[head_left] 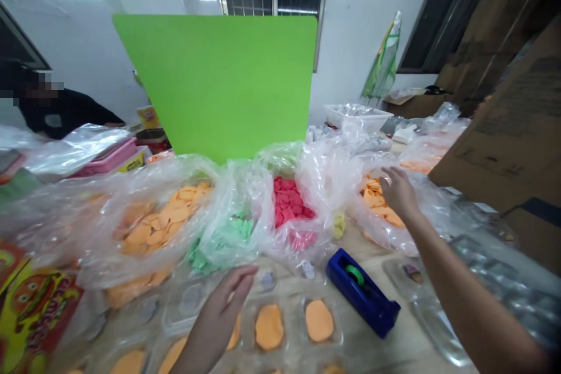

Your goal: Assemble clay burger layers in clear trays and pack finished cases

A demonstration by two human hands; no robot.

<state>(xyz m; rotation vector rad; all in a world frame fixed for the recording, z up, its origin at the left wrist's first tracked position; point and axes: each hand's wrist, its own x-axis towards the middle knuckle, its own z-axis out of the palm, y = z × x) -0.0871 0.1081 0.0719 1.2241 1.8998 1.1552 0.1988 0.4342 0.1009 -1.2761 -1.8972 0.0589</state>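
Open right hand (398, 191) just above bagged orange pieces (374, 200), open left hand (225, 307) beside orange discs (269, 327).

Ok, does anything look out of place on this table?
A small yellow piece appears to lie loose on the pale wooden table, outside the clear plastic bag of red pieces, so it looks stray.

The right hand (398, 193) was above a bulging plastic bag of orange pieces (377, 207) and the left hand (225, 304) over a moulded plastic tray (269, 327), with a blue tape dispenser (363, 292) standing in the path between them. A strip of wooden tabletop (372, 350) lay open beside it; more plastic bags (223, 234) blocked the far side.
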